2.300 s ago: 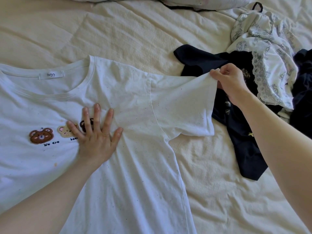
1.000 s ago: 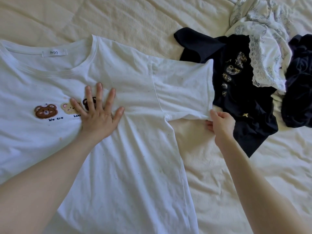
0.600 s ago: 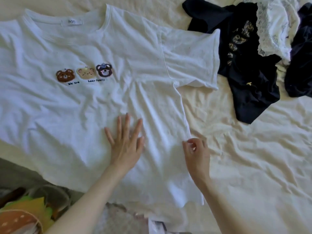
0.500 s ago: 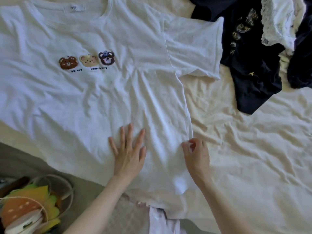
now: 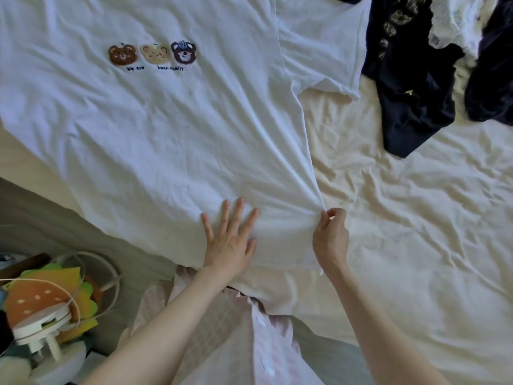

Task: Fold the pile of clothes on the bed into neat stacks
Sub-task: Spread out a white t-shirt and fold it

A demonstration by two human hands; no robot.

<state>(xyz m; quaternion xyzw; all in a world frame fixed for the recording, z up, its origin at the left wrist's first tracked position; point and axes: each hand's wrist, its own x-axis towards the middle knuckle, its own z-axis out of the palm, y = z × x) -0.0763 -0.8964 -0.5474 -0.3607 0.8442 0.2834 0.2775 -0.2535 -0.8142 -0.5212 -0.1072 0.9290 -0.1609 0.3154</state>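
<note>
T-shirt: white, front up, creased, three bear faces over small lettering.
Other clothes: dark garment and lace-trimmed white piece lay heaped at upper right.
Bed: rumpled cream sheet; lamp-like clutter sat beside it, lower left.
Left hand: flat, fingers spread, pressing the shirt near its hem.
Right hand: pinched the shirt's right side seam.
</note>
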